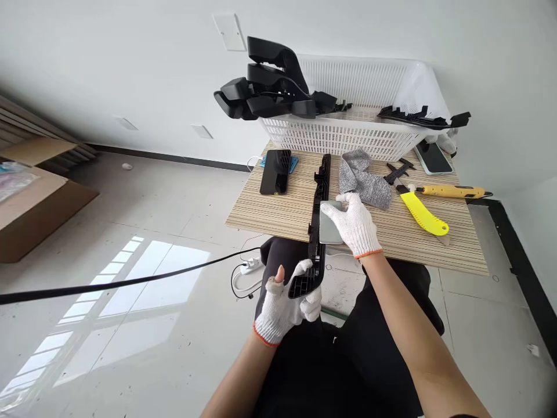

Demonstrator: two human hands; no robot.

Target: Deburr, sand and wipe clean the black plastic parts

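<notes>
A long black plastic trim piece (319,215) with clips along its side runs from my lap onto the small wooden-striped table. My left hand (282,305), in a white knit glove with the thumb tip bare, is closed around its wide near end. In my gloved right hand (354,223) is a flat grey-green pad (331,229), gripped by its right side; its left edge lies against the trim piece. The material of the pad cannot be made out. Just beyond my right hand lies a crumpled grey cloth (363,177).
A white plastic basket (331,130) at the back holds several black plastic parts (274,87). On the table (270,215) are a black phone (275,172), calipers (397,173), a yellow-handled knife (424,215), a yellow pen-shaped tool (452,191) and another phone (434,158). A black cable (130,281) crosses at left.
</notes>
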